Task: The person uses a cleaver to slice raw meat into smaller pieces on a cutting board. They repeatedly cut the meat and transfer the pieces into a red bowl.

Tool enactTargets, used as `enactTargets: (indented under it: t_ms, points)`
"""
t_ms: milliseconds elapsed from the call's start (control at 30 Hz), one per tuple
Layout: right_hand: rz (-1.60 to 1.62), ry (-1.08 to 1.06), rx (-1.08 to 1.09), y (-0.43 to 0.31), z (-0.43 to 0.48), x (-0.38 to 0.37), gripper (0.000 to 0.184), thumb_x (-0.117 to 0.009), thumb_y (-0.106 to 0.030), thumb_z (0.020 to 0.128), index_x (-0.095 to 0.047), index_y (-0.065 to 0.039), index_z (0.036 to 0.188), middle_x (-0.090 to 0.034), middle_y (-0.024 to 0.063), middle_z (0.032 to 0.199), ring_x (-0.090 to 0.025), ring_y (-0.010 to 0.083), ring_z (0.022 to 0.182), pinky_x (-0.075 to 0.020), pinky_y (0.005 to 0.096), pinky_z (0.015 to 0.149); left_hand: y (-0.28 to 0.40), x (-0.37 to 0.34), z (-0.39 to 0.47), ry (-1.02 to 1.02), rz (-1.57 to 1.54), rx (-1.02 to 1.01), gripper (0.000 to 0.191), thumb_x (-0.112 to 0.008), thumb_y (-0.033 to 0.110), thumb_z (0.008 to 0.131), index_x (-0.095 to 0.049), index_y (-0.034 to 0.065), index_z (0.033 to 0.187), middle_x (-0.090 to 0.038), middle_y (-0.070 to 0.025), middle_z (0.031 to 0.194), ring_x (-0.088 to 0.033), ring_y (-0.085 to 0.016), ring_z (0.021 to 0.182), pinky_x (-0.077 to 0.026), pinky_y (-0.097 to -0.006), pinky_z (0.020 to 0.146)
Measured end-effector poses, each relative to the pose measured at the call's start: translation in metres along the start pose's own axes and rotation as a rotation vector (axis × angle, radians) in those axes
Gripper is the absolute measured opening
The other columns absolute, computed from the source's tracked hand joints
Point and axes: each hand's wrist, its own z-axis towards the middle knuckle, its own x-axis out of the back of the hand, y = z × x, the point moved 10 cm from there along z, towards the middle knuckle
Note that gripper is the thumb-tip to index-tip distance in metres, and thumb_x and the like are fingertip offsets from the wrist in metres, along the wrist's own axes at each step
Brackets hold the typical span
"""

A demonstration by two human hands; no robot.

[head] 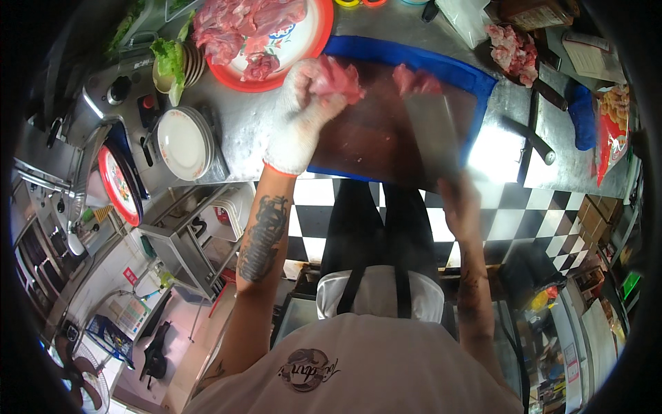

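My left hand (305, 111), in a white knit glove with an orange cuff, grips a piece of raw meat (339, 80) above the left side of the brown cutting board (362, 139). My bare right hand (459, 204) is closed at the near end of a broad cleaver (432, 132), blurred by motion; its handle is hidden in the fist. At the cleaver's far end lies another piece of raw meat (415, 82). Beyond my left hand, a red-rimmed enamel plate (305, 44) bears a heap of raw meat (248, 23).
Stacked white plates (183, 142) and a stack of bowls with lettuce (169, 64) stand left. A blue mat (408, 49) underlies the board. Right are meat trimmings (513, 52), a dark-handled knife (551, 94), another knife handle (540, 147) and a red food bag (613, 134).
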Motion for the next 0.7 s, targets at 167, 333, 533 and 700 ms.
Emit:
enactTargets:
  t_ms: [167,333,533,700]
  points:
    - [0.114,-0.089,-0.134,-0.002,0.003,-0.012,0.033,-0.062,-0.009,0.103,-0.057,0.0,0.134,-0.069,0.0235,0.115,-0.07,0.035,0.099,-0.0571,0.0426,0.085,-0.002,-0.036,-0.043,-0.261,1.377,-0.333,0.031,-0.077,0.006,0.079,-0.062,0.0118,0.105,-0.065,-0.0093,0.12,-0.062,-0.028,0.117,-0.046,-0.0431,0.103]
    - [0.006,-0.09,-0.134,0.005,-0.001,-0.021,0.034,-0.066,-0.01,0.1,-0.057,0.003,0.13,-0.07,0.0298,0.105,-0.069,0.0472,0.096,-0.0548,0.0464,0.081,-0.059,-0.027,-0.106,-0.272,1.592,-0.164,0.046,-0.078,0.018,0.082,-0.065,0.0159,0.126,-0.061,-0.0114,0.13,-0.058,-0.033,0.124,-0.048,-0.0501,0.1]
    - [0.145,-0.107,-0.251,0.021,-0.003,-0.039,0.044,-0.066,-0.011,0.1,-0.052,0.003,0.14,-0.069,0.0312,0.109,-0.067,0.0503,0.097,-0.0545,0.0479,0.082,-0.023,-0.003,-0.038,0.049,1.453,-0.399,0.028,-0.077,0.017,0.083,-0.072,0.0123,0.11,-0.065,-0.0091,0.115,-0.064,-0.032,0.107,-0.054,-0.0426,0.092]
    - [0.201,-0.22,-0.401,0.018,-0.002,-0.046,0.049,-0.065,-0.012,0.1,-0.05,0.002,0.145,-0.066,0.0321,0.12,-0.067,0.051,0.102,-0.0545,0.0476,0.084,-0.048,-0.004,-0.004,-0.333,1.677,-0.275,0.024,-0.074,0.028,0.085,-0.075,0.015,0.106,-0.066,-0.0063,0.115,-0.065,-0.029,0.108,-0.055,-0.0419,0.091]
